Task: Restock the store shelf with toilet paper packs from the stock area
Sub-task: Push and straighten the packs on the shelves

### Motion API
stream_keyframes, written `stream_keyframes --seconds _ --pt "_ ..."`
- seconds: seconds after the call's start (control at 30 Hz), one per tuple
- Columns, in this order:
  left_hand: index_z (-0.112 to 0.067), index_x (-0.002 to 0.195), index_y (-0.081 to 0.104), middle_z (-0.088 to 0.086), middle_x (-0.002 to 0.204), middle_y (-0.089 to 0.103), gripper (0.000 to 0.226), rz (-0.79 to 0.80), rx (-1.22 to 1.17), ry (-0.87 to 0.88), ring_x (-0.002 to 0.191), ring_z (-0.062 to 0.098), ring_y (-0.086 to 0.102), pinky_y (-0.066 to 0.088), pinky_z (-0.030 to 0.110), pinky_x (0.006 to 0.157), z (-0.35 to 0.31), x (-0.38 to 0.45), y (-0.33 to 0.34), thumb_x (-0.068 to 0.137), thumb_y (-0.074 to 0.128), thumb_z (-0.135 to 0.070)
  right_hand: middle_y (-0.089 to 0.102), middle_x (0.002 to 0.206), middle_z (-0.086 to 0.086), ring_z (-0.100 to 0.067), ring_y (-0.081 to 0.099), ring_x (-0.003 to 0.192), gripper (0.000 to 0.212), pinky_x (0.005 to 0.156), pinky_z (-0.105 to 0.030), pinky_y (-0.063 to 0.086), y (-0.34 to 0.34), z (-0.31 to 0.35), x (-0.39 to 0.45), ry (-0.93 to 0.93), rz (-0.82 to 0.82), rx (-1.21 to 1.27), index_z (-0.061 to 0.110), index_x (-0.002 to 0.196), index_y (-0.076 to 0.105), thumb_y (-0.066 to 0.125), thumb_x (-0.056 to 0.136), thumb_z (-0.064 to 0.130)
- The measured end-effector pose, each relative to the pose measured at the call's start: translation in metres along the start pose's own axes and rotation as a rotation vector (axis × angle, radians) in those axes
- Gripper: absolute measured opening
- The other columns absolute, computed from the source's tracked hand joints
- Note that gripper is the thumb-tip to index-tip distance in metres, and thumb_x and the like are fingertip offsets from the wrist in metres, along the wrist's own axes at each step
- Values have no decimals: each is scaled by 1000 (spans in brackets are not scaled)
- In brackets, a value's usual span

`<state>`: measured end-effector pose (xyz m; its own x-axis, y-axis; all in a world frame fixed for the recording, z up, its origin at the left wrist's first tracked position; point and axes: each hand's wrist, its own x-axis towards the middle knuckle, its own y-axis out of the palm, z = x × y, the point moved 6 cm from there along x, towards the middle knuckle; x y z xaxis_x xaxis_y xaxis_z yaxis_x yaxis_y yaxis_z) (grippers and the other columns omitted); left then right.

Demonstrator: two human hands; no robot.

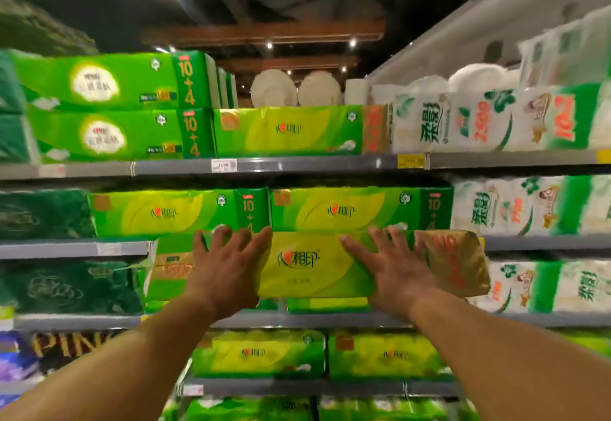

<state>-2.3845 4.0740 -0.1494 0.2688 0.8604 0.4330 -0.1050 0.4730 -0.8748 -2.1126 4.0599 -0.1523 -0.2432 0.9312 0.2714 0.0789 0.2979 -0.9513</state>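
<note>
A long green and yellow toilet paper pack (307,265) with a gold right end is held up in front of the store shelf (297,165), level with the third shelf board. My left hand (228,261) lies on its left part with fingers spread. My right hand (393,265) lies on its right part, fingers spread and fairly straight. Both palms press against the pack's front face. The pack's lower left corner is hidden behind my left hand.
Matching green packs (360,210) fill the shelf just above, and more (287,131) sit one shelf higher. White and green roll packs (515,122) stand at the right. Dark green packs (46,215) are at the left. Lower shelves hold green packs (258,354).
</note>
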Motion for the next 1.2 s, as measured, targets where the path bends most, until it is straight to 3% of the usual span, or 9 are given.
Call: stream_keyframes --seconds 0.13,0.2,0.27,0.33,0.43,0.53,0.7,1.2 --pt "-38 157 11 3 144 47 130 -202 53 -19 131 37 39 27 74 106 24 11 -100 51 78 -72 -4 165 -4 -37 -3 151 116 113 -71 1 -109 -4 -5 25 -208 -72 58 147 -20 74 82 36" --pt "-36 156 15 5 140 50 132 -320 91 -40 127 38 44 31 73 103 36 19 -146 47 82 -67 22 160 -12 -43 26 143 130 102 -77 26 -159 -3 -1 28 -363 -203 52 155 4 88 57 40" --pt "-35 156 15 5 139 49 132 -424 110 -64 127 38 43 29 73 105 47 27 -186 48 84 -67 41 149 -15 -45 39 133 133 93 -76 38 -199 -6 4 41 -473 -233 44 154 22 92 42 39" --pt "-37 157 9 3 143 44 128 -482 129 -94 130 36 37 26 72 108 57 37 -218 54 78 -72 31 156 -14 -42 25 139 127 100 -74 30 -233 -4 11 46 -545 -256 47 154 7 87 56 37" --pt "-39 156 1 2 148 37 125 -543 161 -123 135 35 31 23 70 110 73 58 -244 60 76 -68 -2 165 -9 -40 -2 148 118 113 -70 9 -266 -4 26 65 -596 -236 52 146 -26 73 83 41" --pt "-40 157 1 1 149 34 128 -570 179 -128 136 35 29 22 70 111 87 83 -247 58 77 -71 -9 164 -9 -40 -5 150 118 116 -67 5 -275 -1 52 78 -568 -239 53 141 -34 70 86 48" --pt "-41 155 -9 0 153 29 130 -554 175 -111 140 33 25 21 69 113 118 153 -232 61 75 -74 -8 165 -8 -38 -4 150 118 115 -67 8 -279 -4 122 87 -578 -266 53 142 -32 71 84 47" --pt "-42 156 4 1 147 37 131 -521 91 -18 136 35 29 21 74 112 150 393 -199 56 84 -68 6 164 -3 -35 8 149 112 116 -68 13 -284 -85 330 104 -571 -262 54 152 -5 77 76 50"
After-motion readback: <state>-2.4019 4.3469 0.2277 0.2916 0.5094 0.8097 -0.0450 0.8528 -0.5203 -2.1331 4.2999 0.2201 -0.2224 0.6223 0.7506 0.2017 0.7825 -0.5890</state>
